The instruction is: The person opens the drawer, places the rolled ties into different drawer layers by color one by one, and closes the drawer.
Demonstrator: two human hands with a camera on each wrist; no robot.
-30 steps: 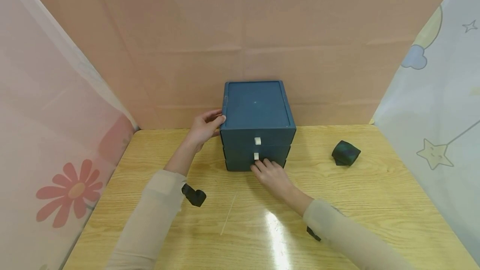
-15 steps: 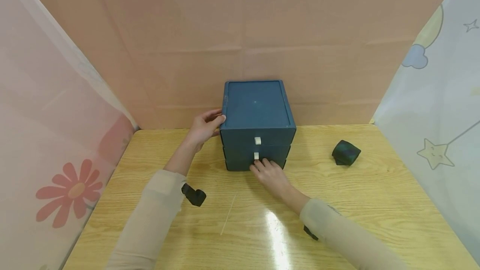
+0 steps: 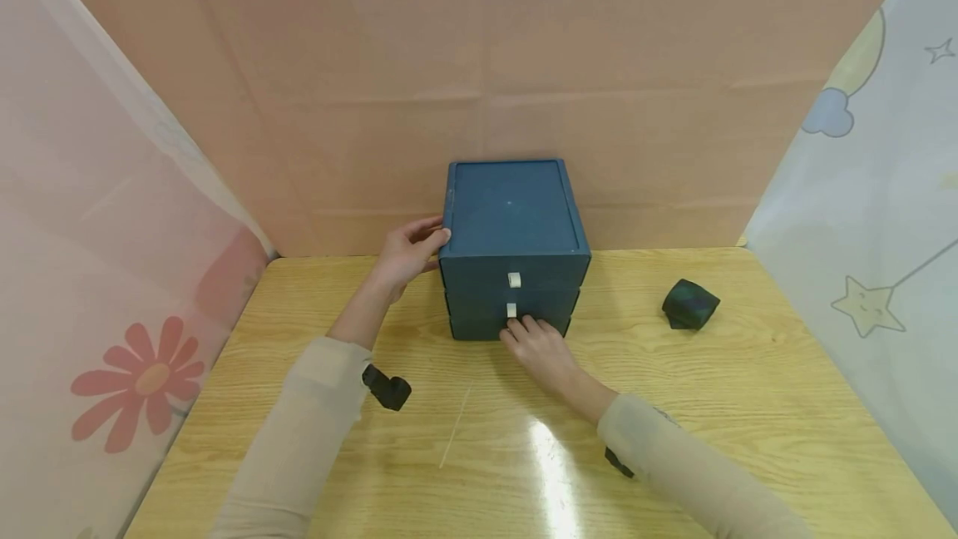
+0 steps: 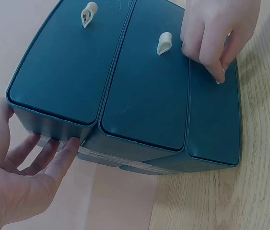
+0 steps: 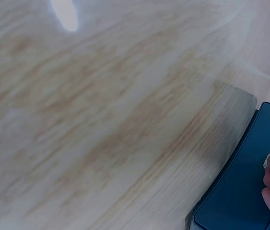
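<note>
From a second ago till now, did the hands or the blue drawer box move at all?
Hardly. The right hand only crept a touch nearer the drawer box, fingertips at the bottom drawer front below the lower white tab; no drawer has slid out. The left hand keeps resting against the box's left side. The dark rolled cloth on the table stayed put.

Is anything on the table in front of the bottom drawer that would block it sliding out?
Nothing visible does. The right hand rests on the bottom drawer front; the table before it is bare wood. The dark green roll lies off to the right, apart from the drawer box.
</note>
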